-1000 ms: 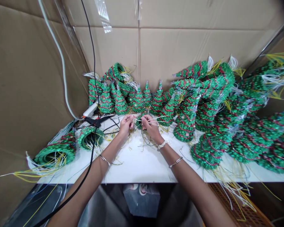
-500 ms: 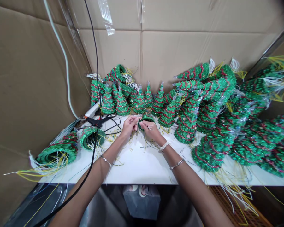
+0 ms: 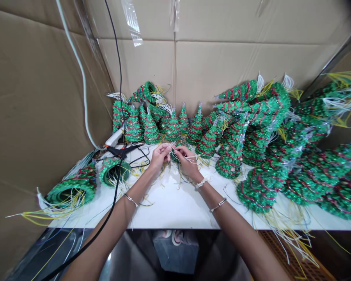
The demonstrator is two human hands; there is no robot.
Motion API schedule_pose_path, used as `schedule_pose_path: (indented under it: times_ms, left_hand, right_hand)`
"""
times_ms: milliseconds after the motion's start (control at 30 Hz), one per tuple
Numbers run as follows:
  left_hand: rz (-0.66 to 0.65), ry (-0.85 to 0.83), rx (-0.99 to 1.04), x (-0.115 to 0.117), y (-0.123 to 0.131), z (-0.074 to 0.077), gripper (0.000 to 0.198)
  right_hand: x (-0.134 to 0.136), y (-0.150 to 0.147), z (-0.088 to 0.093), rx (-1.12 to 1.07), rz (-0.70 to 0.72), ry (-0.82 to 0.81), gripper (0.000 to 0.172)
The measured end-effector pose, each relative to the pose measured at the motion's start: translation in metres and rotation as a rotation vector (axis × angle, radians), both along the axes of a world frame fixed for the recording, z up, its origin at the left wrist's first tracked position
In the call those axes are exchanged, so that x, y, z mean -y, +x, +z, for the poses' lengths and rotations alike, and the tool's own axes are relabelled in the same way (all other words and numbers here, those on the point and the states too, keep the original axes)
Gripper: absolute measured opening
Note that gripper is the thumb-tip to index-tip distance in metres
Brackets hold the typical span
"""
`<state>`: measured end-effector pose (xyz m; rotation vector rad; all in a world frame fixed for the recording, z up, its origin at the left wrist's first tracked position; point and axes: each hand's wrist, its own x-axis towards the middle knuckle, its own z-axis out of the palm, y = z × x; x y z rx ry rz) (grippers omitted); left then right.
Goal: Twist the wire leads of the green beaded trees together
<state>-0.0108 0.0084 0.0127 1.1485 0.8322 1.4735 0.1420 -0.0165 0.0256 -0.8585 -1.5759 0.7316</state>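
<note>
My left hand (image 3: 161,155) is closed in a pinch on thin white wires near the middle of the white table. Close beside it, my right hand (image 3: 186,159) pinches white wires (image 3: 193,157) whose loose ends stick out to the right. Between and behind the hands, partly covered by them, lies a green tinsel tree (image 3: 174,157). Several small green tinsel Christmas trees with red garlands (image 3: 173,127) stand just beyond my fingers. Where exactly the wires meet is too small to make out.
Several larger tinsel trees (image 3: 232,150) crowd the right side, trailing white and yellow wires. Two hollow trees (image 3: 73,187) lie at left. A black glue gun (image 3: 119,150) rests by a white power strip (image 3: 114,137). A black cable (image 3: 116,187) hangs across my left arm. Wire scraps litter the white table (image 3: 172,210).
My right hand has turned slightly and its fingers have risen toward my left hand. More white wires now fan out from its right side. My left hand has stayed nearly still.
</note>
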Motion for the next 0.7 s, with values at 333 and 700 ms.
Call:
schedule_pose_path:
  times_ms: [333,700]
  left_hand:
    - [0.041,-0.007,-0.016,0.0020,-0.0009,-0.0011,0.041]
    - [0.026,0.000,0.013,0.0012,0.0004,-0.0051,0.034]
  right_hand:
    - [-0.0060,0.0003,-0.0061,-0.071,0.030,-0.076,0.025]
    - [-0.0047,0.0004,-0.0075,0.028,0.047,-0.003,0.031]
